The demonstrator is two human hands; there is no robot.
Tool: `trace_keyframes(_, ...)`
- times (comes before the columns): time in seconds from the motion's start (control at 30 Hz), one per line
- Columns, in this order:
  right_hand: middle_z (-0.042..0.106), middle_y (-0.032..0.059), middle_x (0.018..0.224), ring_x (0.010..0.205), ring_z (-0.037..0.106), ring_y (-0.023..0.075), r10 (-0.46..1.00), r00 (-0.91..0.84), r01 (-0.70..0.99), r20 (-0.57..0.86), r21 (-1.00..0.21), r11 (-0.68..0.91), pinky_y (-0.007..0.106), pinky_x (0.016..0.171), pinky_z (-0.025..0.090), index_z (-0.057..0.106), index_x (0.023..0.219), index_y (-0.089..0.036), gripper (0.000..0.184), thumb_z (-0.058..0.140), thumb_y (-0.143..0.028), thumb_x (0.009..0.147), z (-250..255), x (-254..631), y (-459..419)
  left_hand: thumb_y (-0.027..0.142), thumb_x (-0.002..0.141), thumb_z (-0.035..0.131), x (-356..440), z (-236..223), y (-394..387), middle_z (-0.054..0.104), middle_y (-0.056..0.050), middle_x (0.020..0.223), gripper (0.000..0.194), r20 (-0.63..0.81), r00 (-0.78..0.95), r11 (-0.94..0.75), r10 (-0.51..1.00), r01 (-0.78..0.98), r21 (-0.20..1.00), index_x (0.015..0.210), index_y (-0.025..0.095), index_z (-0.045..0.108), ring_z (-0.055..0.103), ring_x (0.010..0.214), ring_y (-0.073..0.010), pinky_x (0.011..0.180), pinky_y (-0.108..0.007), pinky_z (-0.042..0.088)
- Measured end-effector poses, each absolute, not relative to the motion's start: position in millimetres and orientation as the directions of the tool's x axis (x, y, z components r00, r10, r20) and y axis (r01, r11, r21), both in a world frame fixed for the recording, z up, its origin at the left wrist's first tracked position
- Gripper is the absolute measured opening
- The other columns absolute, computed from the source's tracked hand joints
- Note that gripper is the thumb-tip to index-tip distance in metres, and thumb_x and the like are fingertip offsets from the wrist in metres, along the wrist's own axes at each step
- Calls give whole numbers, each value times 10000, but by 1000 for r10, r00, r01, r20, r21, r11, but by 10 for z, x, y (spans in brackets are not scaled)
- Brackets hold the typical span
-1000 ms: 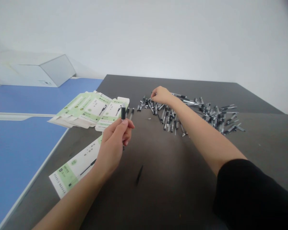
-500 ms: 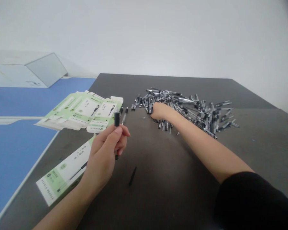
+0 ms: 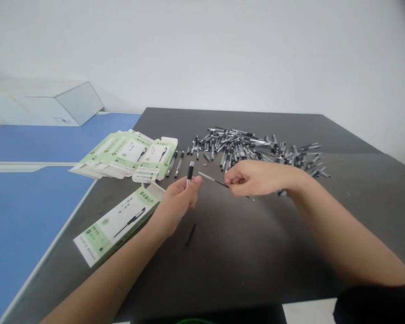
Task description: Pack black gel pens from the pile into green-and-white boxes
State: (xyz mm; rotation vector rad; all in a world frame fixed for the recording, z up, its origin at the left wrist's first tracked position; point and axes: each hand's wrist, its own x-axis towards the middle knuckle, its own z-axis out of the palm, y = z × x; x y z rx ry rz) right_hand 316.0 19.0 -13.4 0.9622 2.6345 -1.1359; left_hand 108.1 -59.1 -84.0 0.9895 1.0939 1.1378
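My left hand [image 3: 179,198] is closed around a pen [image 3: 190,171] with a black grip, which stands nearly upright with its top end above my fingers. My right hand [image 3: 248,177] pinches a thin pen refill [image 3: 212,178], pale at its left end and dark further along, with its narrow tip sticking out on the right. The refill's pale end is close to the left hand's pen but apart from it. Behind my right hand lies a loose pile of pens [image 3: 236,146] with black and clear parts.
A green and white pen box [image 3: 121,222] with an open end lies by my left forearm. Flattened boxes [image 3: 124,155] overlap behind it, with two pens [image 3: 179,164] alongside. A small black piece [image 3: 191,235] rests on the dark table [image 3: 222,265]. A white carton [image 3: 47,105] stands far left.
My right hand has come back from the pile towards my left hand, now with a pen refill in its fingers. My left hand has shifted a little right with its pen, and the view has tilted.
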Motion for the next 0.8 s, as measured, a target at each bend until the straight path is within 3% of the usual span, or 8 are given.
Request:
trace_keyframes(0.23, 395, -71, 567, 508, 341, 62, 390, -868, 470, -308, -763, 444, 197, 455, 257, 510, 660, -178, 172, 546, -183, 828, -162, 3206, 5, 407, 791, 799, 1164, -907, -649, 349, 110, 410, 365, -211, 189, 264, 959, -328, 907, 672, 128, 595, 262, 378, -29, 417, -196, 214)
trace_keyframes(0.33, 347, -85, 526, 479, 277, 65, 568, -817, 322, -97, -894, 311, 216, 451, 231, 580, 712, -170, 260, 572, -329, 917, -253, 3353, 133, 404, 842, 749, 1118, -884, -623, 303, 126, 415, 357, -185, 137, 226, 973, -403, 887, 672, 148, 568, 234, 373, -28, 420, -187, 242)
trace_keyframes(0.43, 250, -120, 499, 461, 182, 73, 797, -591, 96, 122, -971, 220, 234, 450, 173, 670, 969, -164, 274, 608, -428, 934, -392, 3462, 218, 387, 907, 676, 1056, -869, -561, 257, 134, 431, 344, -169, 45, 170, 985, -478, 862, 688, 160, 539, 195, 384, -32, 420, -172, 238)
trace_keyframes(0.5, 248, -130, 507, 460, 168, 71, 827, -549, 72, 125, -978, 196, 233, 455, 152, 653, 1175, -171, 372, 684, -411, 892, -477, 3426, 163, 376, 921, 661, 1047, -868, -538, 247, 134, 439, 337, -167, 8, 148, 986, -506, 850, 695, 161, 536, 190, 394, -36, 423, -169, 240)
trace_keyframes(0.57, 297, -123, 521, 457, 219, 68, 819, -562, 117, 111, -970, 211, 226, 461, 180, 647, 1242, -180, 446, 725, -399, 862, -544, 3299, 24, 381, 917, 668, 1081, -875, -552, 250, 132, 444, 339, -173, 3, 150, 985, -519, 842, 695, 160, 538, 197, 399, -39, 429, -173, 250)
trace_keyframes(0.7, 554, -19, 638, 619, 517, 122, 824, -489, 134, 287, -909, 396, 247, 579, 380, 743, 883, -182, 320, 665, -492, 892, -625, 3008, -244, 413, 911, 667, 1217, -915, -662, 263, 125, 451, 350, -160, 38, 159, 986, -477, 864, 696, 165, 545, 210, 410, -49, 448, -192, 263)
trace_keyframes(0.8, 538, -7, 622, 610, 506, 130, 867, -326, 111, 378, -895, 432, 259, 575, 378, 676, 747, -192, 421, 594, -564, 925, -627, 2967, -266, 467, 924, 622, 1271, -961, -744, 304, 110, 473, 347, -95, 55, 108, 994, -329, 938, 746, 175, 566, 239, 436, -66, 465, -212, 236)
